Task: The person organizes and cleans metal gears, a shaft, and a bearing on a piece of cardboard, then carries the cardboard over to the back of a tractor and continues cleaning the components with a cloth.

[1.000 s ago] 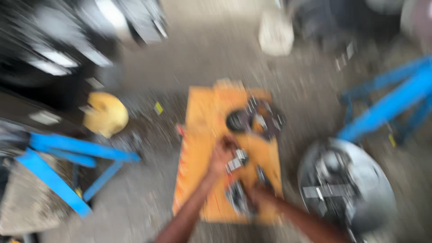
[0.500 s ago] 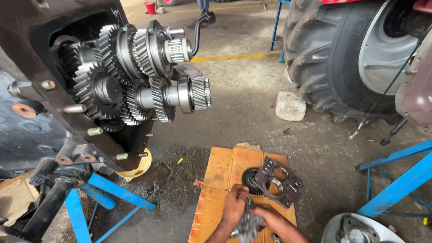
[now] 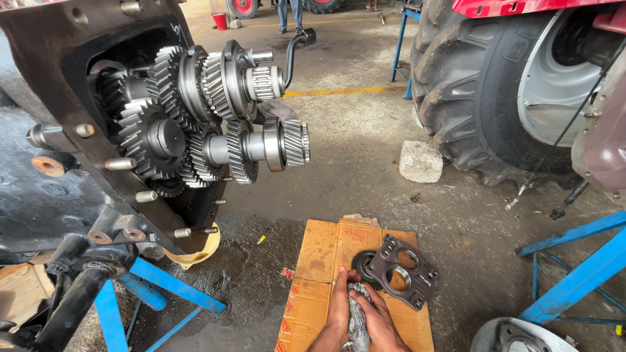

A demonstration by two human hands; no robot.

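My left hand (image 3: 338, 308) and my right hand (image 3: 376, 317) meet low in the view over a flattened orange cardboard sheet (image 3: 317, 263) on the floor. Both are wrapped around a small shiny metal part (image 3: 358, 319), which is mostly hidden between them. Just beyond my fingers lies a dark gear (image 3: 362, 263), partly under a dark metal bearing plate (image 3: 402, 270) with two round holes. Up on the left, an opened gearbox (image 3: 78, 78) shows two shafts loaded with gears (image 3: 251, 145).
A big tractor tyre (image 3: 479, 85) stands at upper right, with a stone block (image 3: 420, 161) at its foot. Blue stand legs (image 3: 577, 257) are at the right and blue stand legs (image 3: 160, 293) at lower left. A yellow pan (image 3: 195, 251) sits under the gearbox. A round metal cover (image 3: 515, 336) lies at bottom right.
My head has lifted from looking straight down at the cardboard, bringing the gearbox and tyre into view. My hands stay together on the metal part over the cardboard.
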